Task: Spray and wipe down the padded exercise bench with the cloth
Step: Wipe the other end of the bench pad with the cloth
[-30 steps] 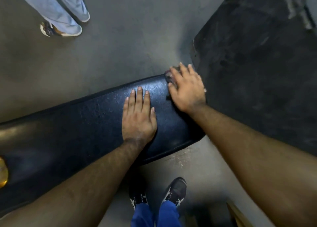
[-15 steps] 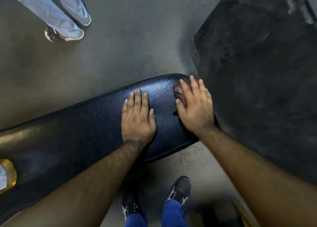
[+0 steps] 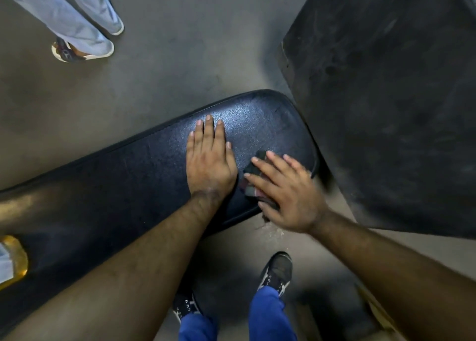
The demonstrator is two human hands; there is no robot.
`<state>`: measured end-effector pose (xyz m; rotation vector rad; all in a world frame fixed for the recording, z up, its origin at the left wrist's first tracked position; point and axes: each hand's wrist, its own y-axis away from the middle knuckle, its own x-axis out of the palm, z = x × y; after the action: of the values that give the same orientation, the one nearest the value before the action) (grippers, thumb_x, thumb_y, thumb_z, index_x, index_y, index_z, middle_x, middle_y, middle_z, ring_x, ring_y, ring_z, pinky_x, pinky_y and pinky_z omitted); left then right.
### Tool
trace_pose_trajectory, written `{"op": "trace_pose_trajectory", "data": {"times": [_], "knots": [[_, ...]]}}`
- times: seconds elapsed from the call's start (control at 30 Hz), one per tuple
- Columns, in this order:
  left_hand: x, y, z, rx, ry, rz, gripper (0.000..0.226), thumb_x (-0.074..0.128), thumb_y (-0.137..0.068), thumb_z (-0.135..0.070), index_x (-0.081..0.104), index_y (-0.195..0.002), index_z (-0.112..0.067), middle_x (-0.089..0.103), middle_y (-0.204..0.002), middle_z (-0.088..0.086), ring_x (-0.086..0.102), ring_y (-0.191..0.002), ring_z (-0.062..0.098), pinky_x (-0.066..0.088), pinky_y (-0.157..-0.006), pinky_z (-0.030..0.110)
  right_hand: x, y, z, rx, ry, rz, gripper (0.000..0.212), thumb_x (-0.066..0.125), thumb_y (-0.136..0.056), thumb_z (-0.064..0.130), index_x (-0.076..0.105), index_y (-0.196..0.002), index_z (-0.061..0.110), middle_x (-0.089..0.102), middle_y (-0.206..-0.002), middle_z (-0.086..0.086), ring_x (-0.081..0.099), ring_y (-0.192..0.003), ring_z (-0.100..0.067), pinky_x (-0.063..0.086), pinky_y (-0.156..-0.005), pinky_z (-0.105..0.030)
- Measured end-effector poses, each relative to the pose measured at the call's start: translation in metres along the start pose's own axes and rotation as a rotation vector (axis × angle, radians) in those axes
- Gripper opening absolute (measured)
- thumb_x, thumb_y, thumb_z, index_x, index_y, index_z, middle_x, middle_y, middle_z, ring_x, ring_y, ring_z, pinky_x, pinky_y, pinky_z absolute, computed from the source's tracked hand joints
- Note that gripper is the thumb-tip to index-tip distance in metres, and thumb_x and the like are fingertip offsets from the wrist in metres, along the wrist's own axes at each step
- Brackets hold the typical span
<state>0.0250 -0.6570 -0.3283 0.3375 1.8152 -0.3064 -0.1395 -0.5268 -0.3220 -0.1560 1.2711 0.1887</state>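
Observation:
The black padded bench (image 3: 128,181) runs from the lower left up to its rounded end at centre. My left hand (image 3: 210,160) lies flat on the pad near that end, fingers straight. Just to its right, my right hand (image 3: 288,193) presses a small dark cloth (image 3: 253,175) onto the pad at its near edge, fingers spread over it. Most of the cloth is hidden under the palm. A bottle with amber liquid (image 3: 13,260) stands on the bench at the far left edge of view, only partly visible.
A large black rubber mat (image 3: 386,96) lies right of the bench end. Another person's legs and shoes (image 3: 79,39) stand at the top left on the grey floor. My own feet (image 3: 277,273) are below the bench. A wooden edge (image 3: 378,312) shows at the lower right.
My right hand has dragged the cloth from the bench's far end corner toward me, to the near edge of the pad. My left hand stays flat in the same spot.

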Motion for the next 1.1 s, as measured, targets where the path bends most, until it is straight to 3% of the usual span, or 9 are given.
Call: {"op": "trace_pose_trajectory", "data": {"times": [0.13,0.27,0.33,0.43,0.6,0.73,0.9,1.03,1.1], "knots": [[-0.006,0.0,0.003,-0.032,0.137,-0.008,0.052,0.04,-0.094,-0.023,0.048,-0.143,-0.007,0.04,-0.154,0.012,0.03,-0.146,0.029,0.012,-0.122,0.038,0.0,-0.04,0.004,0.63,-0.026,-0.097,0.062,0.046,-0.089,0.049,0.046,-0.148,0.028,0.032,-0.162,-0.005,0.024,-0.15,-0.034,0.025,-0.118,-0.056],[-0.036,0.002,0.021,-0.014,0.327,0.019,0.048,0.043,-0.091,-0.014,0.054,-0.136,-0.002,0.05,-0.146,0.017,0.041,-0.139,0.031,0.018,-0.12,0.036,-0.005,-0.041,0.018,0.013,0.05,0.099,0.063,0.044,-0.091,0.054,0.043,-0.149,0.029,0.031,-0.163,-0.004,0.024,-0.151,-0.033,0.023,-0.12,-0.054],[-0.048,0.01,0.049,-0.032,0.23,-0.01,0.049,0.046,-0.091,-0.018,0.053,-0.136,-0.003,0.051,-0.144,0.017,0.043,-0.137,0.032,0.024,-0.119,0.039,-0.01,-0.06,0.001,0.132,0.085,0.094,0.064,0.041,-0.092,0.054,0.039,-0.151,0.029,0.026,-0.165,-0.005,0.021,-0.152,-0.033,0.022,-0.12,-0.055],[-0.051,0.026,0.091,-0.082,-0.003,0.019,0.059,0.041,-0.095,-0.037,0.043,-0.144,-0.004,0.039,-0.152,0.02,0.033,-0.143,0.034,0.022,-0.12,0.046,0.003,-0.108,0.036,0.702,0.013,0.002,0.067,0.038,-0.09,0.049,0.035,-0.153,0.027,0.021,-0.166,-0.008,0.014,-0.153,-0.037,0.016,-0.122,-0.057],[-0.036,0.043,0.111,-0.021,-0.14,0.046,0.067,0.028,-0.099,-0.046,0.03,-0.152,-0.005,0.027,-0.159,0.018,0.023,-0.148,0.03,0.016,-0.121,0.048,0.011,-0.122,0.047,0.092,0.027,0.071,0.06,0.042,-0.09,0.048,0.044,-0.148,0.031,0.032,-0.162,-0.002,0.024,-0.151,-0.031,0.021,-0.12,-0.054],[-0.036,0.04,0.111,-0.028,-0.125,0.031,0.064,0.032,-0.099,-0.043,0.033,-0.151,-0.006,0.028,-0.159,0.016,0.022,-0.149,0.027,0.018,-0.121,0.048,0.012,-0.173,0.04,0.676,0.006,-0.021,0.062,0.04,-0.093,0.05,0.041,-0.15,0.026,0.027,-0.164,-0.007,0.016,-0.153,-0.036,0.013,-0.122,-0.056],[-0.036,0.039,0.111,-0.016,-0.078,-0.02,0.058,0.037,-0.098,-0.034,0.041,-0.146,-0.001,0.037,-0.154,0.017,0.029,-0.146,0.028,0.02,-0.12,0.047,0.009,-0.179,0.042,0.067,0.004,0.062,0.056,0.037,-0.094,0.053,0.05,-0.143,0.031,0.041,-0.158,-0.001,0.029,-0.149,-0.029,0.021,-0.12,-0.051],[-0.041,0.041,0.109,-0.019,-0.069,-0.019,0.058,0.036,-0.096,-0.032,0.044,-0.144,0.0,0.04,-0.152,0.016,0.033,-0.144,0.028,0.022,-0.12,0.047,0.006,-0.185,0.033,0.528,-0.006,-0.038,0.057,0.037,-0.093,0.056,0.05,-0.142,0.031,0.04,-0.158,-0.004,0.028,-0.149,-0.033,0.019,-0.119,-0.052],[-0.042,0.042,0.108,-0.02,-0.053,-0.015,0.057,0.035,-0.096,-0.032,0.047,-0.142,0.0,0.042,-0.151,0.017,0.036,-0.143,0.029,0.022,-0.119,0.046,0.011,-0.157,0.07,0.377,0.007,-0.007,0.059,0.036,-0.094,0.055,0.047,-0.146,0.031,0.035,-0.161,-0.003,0.024,-0.151,-0.033,0.019,-0.12,-0.053]]}}
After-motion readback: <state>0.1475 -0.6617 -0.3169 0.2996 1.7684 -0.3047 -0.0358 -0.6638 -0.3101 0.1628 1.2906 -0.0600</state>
